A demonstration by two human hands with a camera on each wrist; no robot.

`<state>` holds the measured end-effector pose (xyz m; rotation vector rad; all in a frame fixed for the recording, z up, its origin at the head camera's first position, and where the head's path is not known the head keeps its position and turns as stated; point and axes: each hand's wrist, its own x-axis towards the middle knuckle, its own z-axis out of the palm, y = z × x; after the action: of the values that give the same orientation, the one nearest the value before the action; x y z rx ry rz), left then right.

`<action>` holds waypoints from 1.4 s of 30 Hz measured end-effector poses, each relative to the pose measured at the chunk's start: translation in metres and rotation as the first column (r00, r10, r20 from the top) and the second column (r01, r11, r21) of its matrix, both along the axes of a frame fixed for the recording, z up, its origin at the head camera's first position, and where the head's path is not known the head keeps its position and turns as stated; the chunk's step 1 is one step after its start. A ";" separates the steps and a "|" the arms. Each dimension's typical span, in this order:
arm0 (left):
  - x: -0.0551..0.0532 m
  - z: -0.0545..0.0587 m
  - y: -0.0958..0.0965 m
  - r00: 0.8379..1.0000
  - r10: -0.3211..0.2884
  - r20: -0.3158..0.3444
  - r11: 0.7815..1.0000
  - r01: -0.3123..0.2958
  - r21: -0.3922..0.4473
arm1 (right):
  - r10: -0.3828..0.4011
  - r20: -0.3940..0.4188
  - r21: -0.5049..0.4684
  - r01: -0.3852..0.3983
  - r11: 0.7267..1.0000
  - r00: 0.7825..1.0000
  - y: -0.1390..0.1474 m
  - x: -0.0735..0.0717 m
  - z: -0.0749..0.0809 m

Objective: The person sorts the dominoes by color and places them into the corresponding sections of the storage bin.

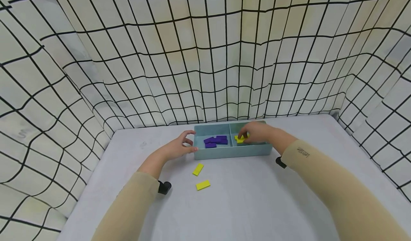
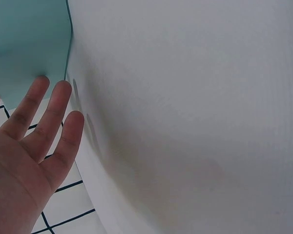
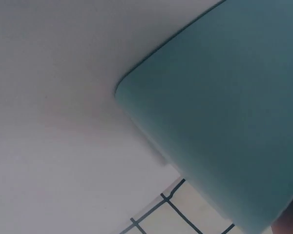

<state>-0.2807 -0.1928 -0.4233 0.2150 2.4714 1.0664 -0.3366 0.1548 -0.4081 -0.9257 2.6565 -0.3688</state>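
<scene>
A pale teal two-compartment box (image 1: 232, 152) stands toward the back of the table. Several purple tiles (image 1: 216, 141) lie in its left compartment. My left hand (image 1: 178, 146) touches the box's left end, thumb near the front corner and index finger at the rim; the left wrist view shows the other fingers (image 2: 53, 122) spread against the end wall. My right hand (image 1: 257, 132) reaches over the front wall into the right compartment, its bent fingers pinching at a yellow tile (image 1: 240, 139). Most of its grip is hidden. The right wrist view shows mainly the box's outer wall (image 3: 210, 107).
Two yellow tiles, one nearer the box (image 1: 198, 169) and another closer to me (image 1: 203, 185), lie on the white table (image 1: 257, 198) in front of the box. Black netting over pale walls (image 1: 208, 70) encloses the table's back and sides.
</scene>
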 end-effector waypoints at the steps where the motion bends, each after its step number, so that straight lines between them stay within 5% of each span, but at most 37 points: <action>1: 0.000 0.000 0.000 1.000 0.000 -0.001 1.000 0.000 -0.001 | 0.002 0.008 0.004 -0.002 1.000 1.000 -0.001 -0.001 -0.001; 16: 0.000 -0.001 0.001 1.000 -0.009 -0.003 1.000 0.009 -0.001 | -0.011 0.033 0.075 0.008 0.997 0.999 -0.008 -0.002 -0.005; 25: 0.000 0.000 0.001 1.000 0.000 -0.007 1.000 0.000 -0.010 | -0.002 -0.015 0.037 0.003 0.999 1.000 -0.001 -0.007 -0.004; 42: -0.002 -0.002 -0.001 1.000 -0.010 -0.009 1.000 0.010 -0.009 | -0.037 -0.036 -0.089 0.033 0.995 0.999 0.022 0.008 0.014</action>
<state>-0.2832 -0.1939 -0.4253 0.2293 2.4804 1.0523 -0.3289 0.1765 -0.3938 -0.9215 2.7126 -0.4853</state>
